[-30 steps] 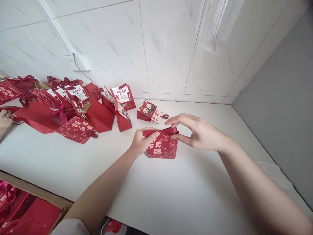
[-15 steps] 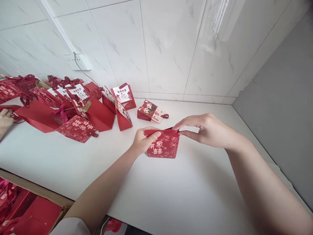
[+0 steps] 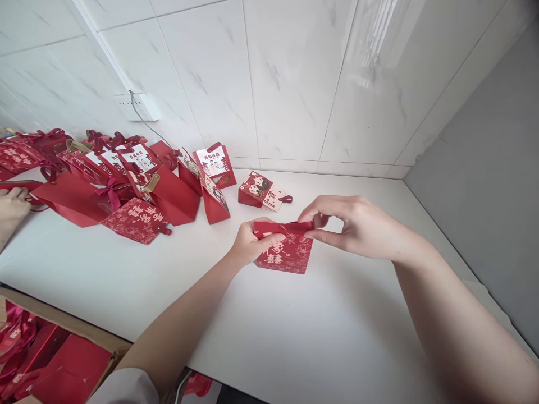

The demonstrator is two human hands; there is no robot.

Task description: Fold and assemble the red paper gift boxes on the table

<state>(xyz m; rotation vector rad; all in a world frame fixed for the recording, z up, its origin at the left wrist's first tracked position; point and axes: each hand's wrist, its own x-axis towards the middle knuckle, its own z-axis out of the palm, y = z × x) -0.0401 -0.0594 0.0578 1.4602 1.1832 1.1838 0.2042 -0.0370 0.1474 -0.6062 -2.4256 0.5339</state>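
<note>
A red paper gift box (image 3: 295, 255) with pale characters and floral print is held above the white table, its folded upper edge turned towards me. My left hand (image 3: 252, 242) grips its left side, thumb across the printed front and the other fingers hidden behind. At the upper right corner, my right hand (image 3: 337, 224) pinches the edge between thumb and fingers. Just beyond lies a small gift box (image 3: 256, 188) with cartoon faces and a dark red ribbon loop (image 3: 286, 199).
Several red gift boxes (image 3: 177, 196) crowd the table's left side. Another person's hand (image 3: 14, 207) touches a red item at the far left. A cardboard carton (image 3: 120, 350) of red boxes and ribbons stands below the front edge. A socket (image 3: 137, 106) with a cable is on the tiled wall.
My right fingers have curled more at the box's upper right corner, and my left thumb has slid slightly inward. The whole view has shifted a little.
</note>
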